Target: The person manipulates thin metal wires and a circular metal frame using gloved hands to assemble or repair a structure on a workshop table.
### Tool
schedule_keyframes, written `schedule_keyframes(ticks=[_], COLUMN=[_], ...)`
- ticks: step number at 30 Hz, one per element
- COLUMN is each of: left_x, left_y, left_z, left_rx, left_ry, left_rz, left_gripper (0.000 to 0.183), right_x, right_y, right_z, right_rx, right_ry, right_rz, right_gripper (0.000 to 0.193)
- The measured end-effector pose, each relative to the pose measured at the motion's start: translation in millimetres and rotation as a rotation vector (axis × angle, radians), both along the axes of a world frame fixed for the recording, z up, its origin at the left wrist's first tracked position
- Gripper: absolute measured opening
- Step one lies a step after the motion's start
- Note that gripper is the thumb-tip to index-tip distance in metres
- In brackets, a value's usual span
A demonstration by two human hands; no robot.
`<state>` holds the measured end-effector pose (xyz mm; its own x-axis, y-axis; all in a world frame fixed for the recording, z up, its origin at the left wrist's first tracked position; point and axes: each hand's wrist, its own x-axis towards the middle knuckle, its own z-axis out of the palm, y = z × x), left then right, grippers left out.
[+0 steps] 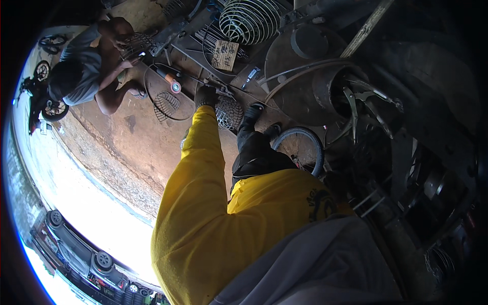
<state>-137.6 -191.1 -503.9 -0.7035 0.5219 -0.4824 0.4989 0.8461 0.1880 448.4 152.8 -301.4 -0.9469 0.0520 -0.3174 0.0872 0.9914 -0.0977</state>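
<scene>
My left hand (pixel 205 96), in a dark glove below a yellow sleeve, is stretched out over the ground. Its fingers look closed, at the top of a rounded wire cage (pixel 229 113). What lies inside them is too small and dark to make out. Beside it is a metal piece (pixel 219 89) like a rod or clamp, touching the cage's upper end. My right hand does not show. Just left of the glove, an orange angle grinder (pixel 169 78) lies on the ground near a large wire hoop (pixel 146 84) and a second wire cage (pixel 166 105).
A squatting person (pixel 84 76) at left handles another wire cage (pixel 138 44). A large spiral wire guard (pixel 249 21) and a marked board (pixel 225 55) lie farther off. Locking pliers (pixel 352 109) grip a drum's rim (pixel 325 94) at right. A bicycle wheel (pixel 319 152) stands beside my feet.
</scene>
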Motion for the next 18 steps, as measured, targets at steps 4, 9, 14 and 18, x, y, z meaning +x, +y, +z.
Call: schedule_keyframes(ticks=[4, 9, 14, 18], left_x=[66.5, 130.2, 162.4, 204.7], left_y=[3.1, 2.3, 47.1, 88.6], left_z=[25.5, 43.1, 113.6, 166.4], left_rx=[-0.180, -0.049, 0.003, 0.442], left_ry=[-0.161, -0.453, -0.446, -0.194], left_rz=[-0.225, -0.154, -0.420, -0.792], left_gripper=[0.025, 0.031, 0.042, 0.040], right_x=[-6.3, -13.0, -9.2, 22.6], right_y=[-18.2, -37.9, -64.9, -55.3], right_z=[-10.8, -15.8, -14.1, -71.3], right_rx=[-0.169, -0.160, -0.166, -0.344], right_ry=[-0.054, -0.120, -0.219, -0.087], right_rz=[-0.212, -0.218, -0.332, -0.540], right_gripper=[0.018, 0.021, 0.024, 0.019])
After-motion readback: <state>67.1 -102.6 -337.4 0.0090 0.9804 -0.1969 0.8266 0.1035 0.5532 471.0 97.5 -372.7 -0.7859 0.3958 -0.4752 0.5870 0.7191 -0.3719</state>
